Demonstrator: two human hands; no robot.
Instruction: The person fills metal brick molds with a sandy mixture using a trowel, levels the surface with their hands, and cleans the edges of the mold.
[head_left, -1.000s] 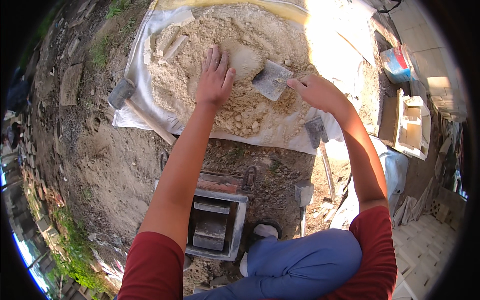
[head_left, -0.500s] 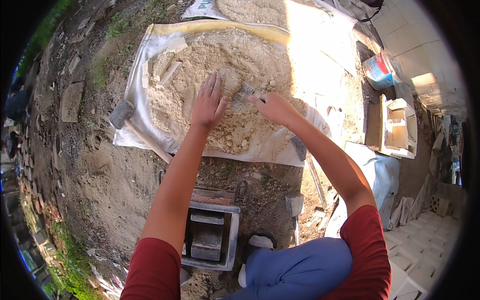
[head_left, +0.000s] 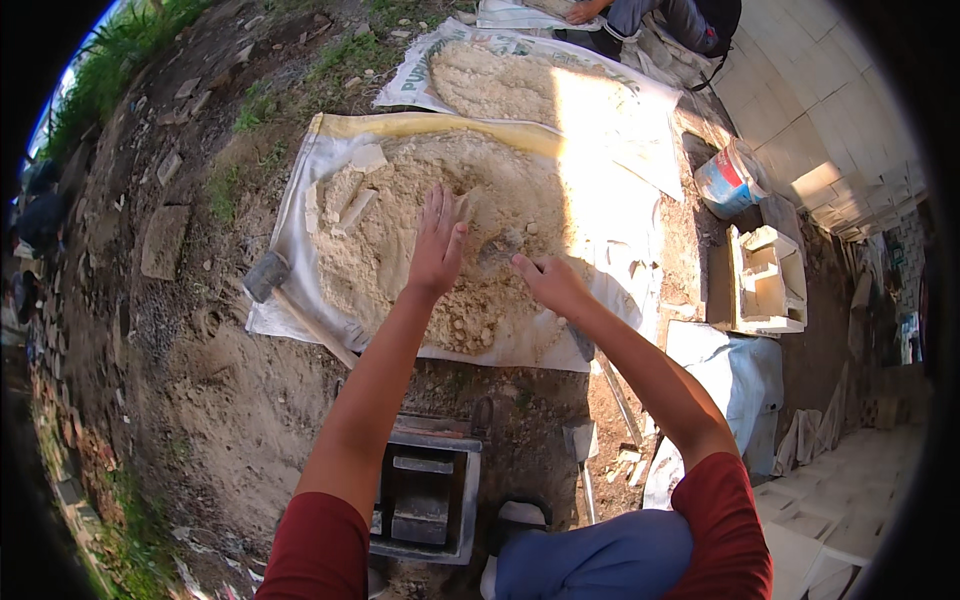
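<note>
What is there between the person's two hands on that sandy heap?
In the head view, only crumbly pale sandy mix lies between the left hand and the right hand, with a small grey tool by the right fingertips.

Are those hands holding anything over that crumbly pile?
The right hand grips a small trowel by its handle. The left hand lies flat on the pile, holding nothing.

Two hands, left (head_left: 437,245) and right (head_left: 548,285), on 1 sandy heap (head_left: 400,270); 2 white sacks spread on the ground (head_left: 295,230) (head_left: 630,110), 2nd pile (head_left: 490,85) behind; 1 sledgehammer (head_left: 268,275), 1 bucket (head_left: 727,183), 1 metal mould (head_left: 428,495), 1 white block mould (head_left: 770,280).
</note>
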